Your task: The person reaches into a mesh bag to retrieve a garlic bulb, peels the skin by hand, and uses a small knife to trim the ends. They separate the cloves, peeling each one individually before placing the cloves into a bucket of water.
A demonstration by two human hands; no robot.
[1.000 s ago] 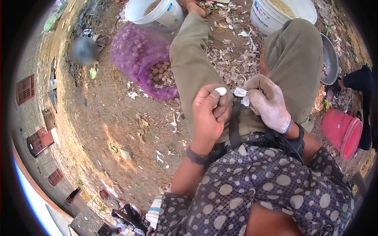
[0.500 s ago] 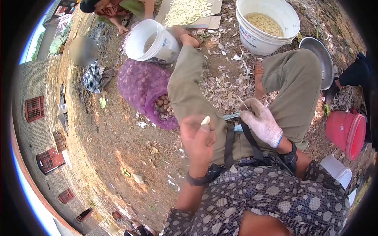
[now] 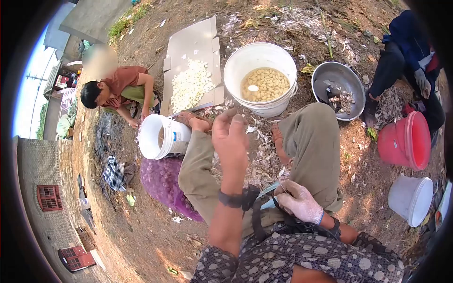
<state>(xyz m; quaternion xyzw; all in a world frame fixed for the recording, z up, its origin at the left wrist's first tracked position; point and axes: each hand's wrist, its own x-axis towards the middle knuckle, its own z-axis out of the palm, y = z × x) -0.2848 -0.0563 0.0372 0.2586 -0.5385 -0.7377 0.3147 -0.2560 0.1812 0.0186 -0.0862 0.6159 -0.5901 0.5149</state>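
Observation:
My left hand [image 3: 230, 137], bare and blurred, is raised toward the large white bucket [image 3: 232, 89] with its fingers apart and nothing in them. A bright peeled garlic clove [image 3: 253, 88] shows beyond the fingertips, over the bucket's opening. Inside that bucket, many peeled cloves [image 3: 266, 82] sit in cloudy liquid. Low at my lap, my right hand [image 3: 298, 202] wears a white glove, its fingers closed around a small thin blade [image 3: 282, 185], mostly hidden by the glove. A light blue strip [image 3: 269, 189] lies beside that hand.
Beside my left leg are a purple mesh bag [image 3: 163, 186] of garlic bulbs and a white bucket [image 3: 150, 137]. Cloves lie on cardboard [image 3: 191, 40], near a crouching person [image 3: 125, 78]. A metal basin [image 3: 325, 70], red bucket [image 3: 394, 144] and another person [image 3: 401, 61] are at right.
My left hand has moved forward from my lap toward the large bucket, and the clove has left its fingers. My right hand stays at my lap. The view has tilted up.

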